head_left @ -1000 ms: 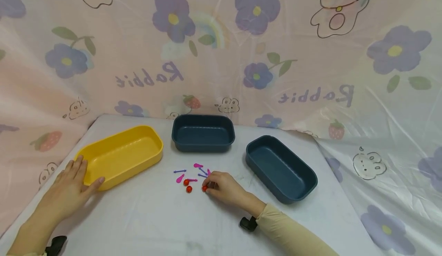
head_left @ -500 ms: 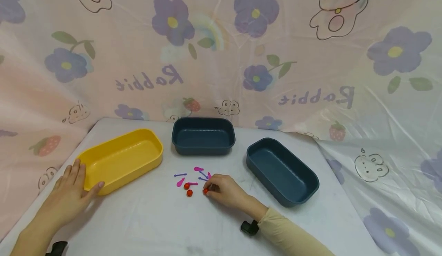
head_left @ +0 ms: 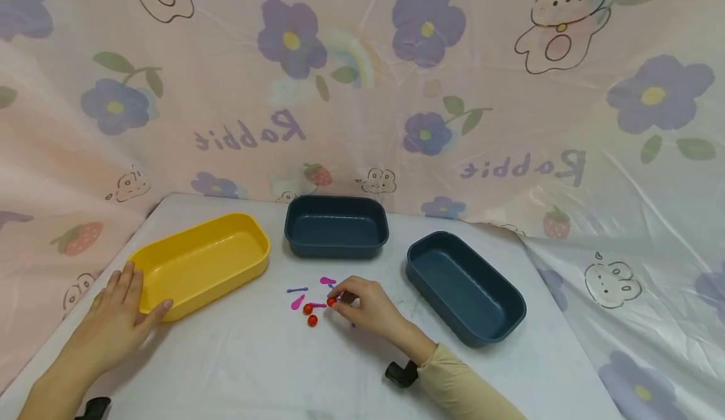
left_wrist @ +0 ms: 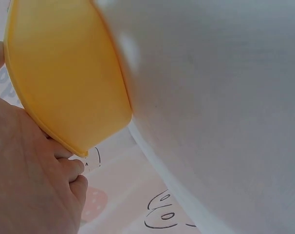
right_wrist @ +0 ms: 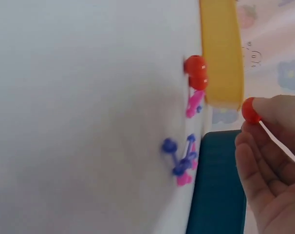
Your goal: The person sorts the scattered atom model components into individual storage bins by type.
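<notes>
My right hand (head_left: 370,306) pinches a small red bead (right_wrist: 249,111) between thumb and fingertips, held just over the table. Two more red beads (head_left: 308,308) lie to the left of that hand. Around them are small pink pear-shaped pieces (head_left: 297,302) and purple dumbbell-shaped sticks (head_left: 297,290); some are hidden behind the hand in the head view. My left hand (head_left: 110,319) rests against the near left corner of the yellow tray (head_left: 223,276), fingers extended along its end and thumb out along the near side.
A dark blue tray (head_left: 337,251) stands at the back middle, and another dark blue tray (head_left: 442,294) sits at an angle on the right. A patterned curtain (head_left: 351,118) hangs behind the white table (head_left: 255,369).
My right hand has lifted the red bead off the table and moved slightly up and left, uncovering a purple piece beneath it. The left hand stays at the yellow tray.
</notes>
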`<state>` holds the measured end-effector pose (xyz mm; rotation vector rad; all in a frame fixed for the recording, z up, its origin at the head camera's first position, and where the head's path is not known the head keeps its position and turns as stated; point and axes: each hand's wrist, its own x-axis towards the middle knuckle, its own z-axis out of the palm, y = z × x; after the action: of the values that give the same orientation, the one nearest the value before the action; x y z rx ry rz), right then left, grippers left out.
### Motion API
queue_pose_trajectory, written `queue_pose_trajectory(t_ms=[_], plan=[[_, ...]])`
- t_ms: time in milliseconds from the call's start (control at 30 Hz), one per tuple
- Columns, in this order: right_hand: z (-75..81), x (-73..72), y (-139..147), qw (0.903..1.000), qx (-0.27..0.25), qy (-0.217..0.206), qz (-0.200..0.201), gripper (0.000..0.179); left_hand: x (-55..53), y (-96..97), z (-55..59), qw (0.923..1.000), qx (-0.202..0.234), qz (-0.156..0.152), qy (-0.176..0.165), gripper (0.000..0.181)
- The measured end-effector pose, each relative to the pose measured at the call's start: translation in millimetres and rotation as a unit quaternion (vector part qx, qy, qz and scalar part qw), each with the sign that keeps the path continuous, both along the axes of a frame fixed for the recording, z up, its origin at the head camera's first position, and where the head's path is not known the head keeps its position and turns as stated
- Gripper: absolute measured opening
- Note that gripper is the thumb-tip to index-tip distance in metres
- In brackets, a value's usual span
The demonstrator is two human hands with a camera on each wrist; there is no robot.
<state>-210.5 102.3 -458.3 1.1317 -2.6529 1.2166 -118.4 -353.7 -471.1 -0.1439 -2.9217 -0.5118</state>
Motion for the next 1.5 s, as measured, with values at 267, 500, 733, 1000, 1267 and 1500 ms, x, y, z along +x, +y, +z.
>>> queue_pose_trajectory(t_ms=[267, 500, 733, 1000, 1267, 1500], plan=[[6.9, -7.9, -24.3, 0.9985, -0.055, -0.004, -0.011, 0.021, 1.0, 2.2, 1.8, 0.9999, 0.002, 0.005, -0.009, 0.091], [14.7, -18.6, -49.4, 0.9953, -0.097, -0.004, -0.005, 0.018, 1.9, 2.4, 1.0, 0.9999, 0.004, 0.007, -0.010, 0.091], [28.2, -30.8, -75.0, 0.9934, -0.114, 0.007, 0.015, 0.017, -0.1, 0.1, 0.7, 1.0000, 0.000, 0.004, -0.006, 0.092], [36.2, -46.4, -102.6, 0.9920, -0.121, 0.006, 0.035, 0.018, -1.6, 0.1, 2.7, 1.0000, -0.004, 0.006, 0.001, 0.092], [33.0, -63.5, -130.0, 0.9950, -0.093, 0.007, 0.035, 0.018, -0.2, 0.9, 2.9, 1.0000, -0.004, 0.009, -0.002, 0.092], [28.4, -74.4, -153.3, 0.9971, -0.066, -0.009, 0.037, 0.020, 0.4, 1.6, 2.7, 1.0000, -0.001, 0.006, -0.004, 0.092]])
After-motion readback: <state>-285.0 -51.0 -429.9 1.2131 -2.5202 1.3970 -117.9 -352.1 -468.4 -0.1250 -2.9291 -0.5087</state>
